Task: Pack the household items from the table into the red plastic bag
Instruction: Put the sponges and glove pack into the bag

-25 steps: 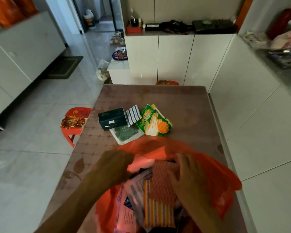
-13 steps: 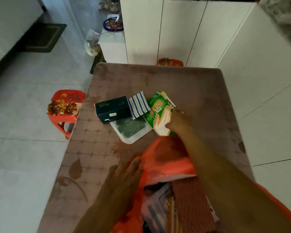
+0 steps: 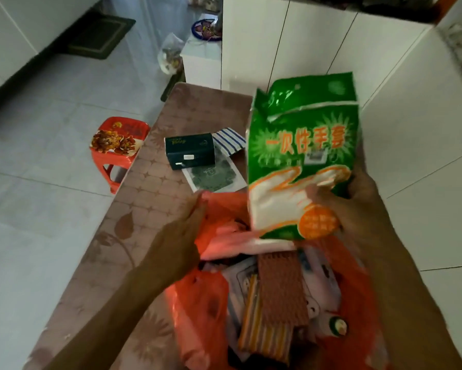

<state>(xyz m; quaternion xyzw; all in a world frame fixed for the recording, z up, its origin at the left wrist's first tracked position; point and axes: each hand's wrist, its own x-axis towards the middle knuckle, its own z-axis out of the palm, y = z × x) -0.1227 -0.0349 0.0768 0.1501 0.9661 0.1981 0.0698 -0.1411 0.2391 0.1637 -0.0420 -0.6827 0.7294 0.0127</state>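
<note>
My right hand grips a green pack of disposable gloves by its lower right corner, holding it upright above the open red plastic bag. My left hand lies with straight fingers against the bag's left rim. Inside the bag lie a brown textured cloth, a striped orange cloth and some packets. Farther back on the table are a dark green box, a blue-striped cloth and a clear packet with a green scouring pad.
A red plastic stool with a flower print stands on the floor left of the table. White cabinets rise behind and to the right of the table. A dark mat lies on the tiled floor at the back left.
My right hand reached out of the bag to the green glove pack, took it and lifted it back over the bag. My left hand shifted to the bag's left rim.
</note>
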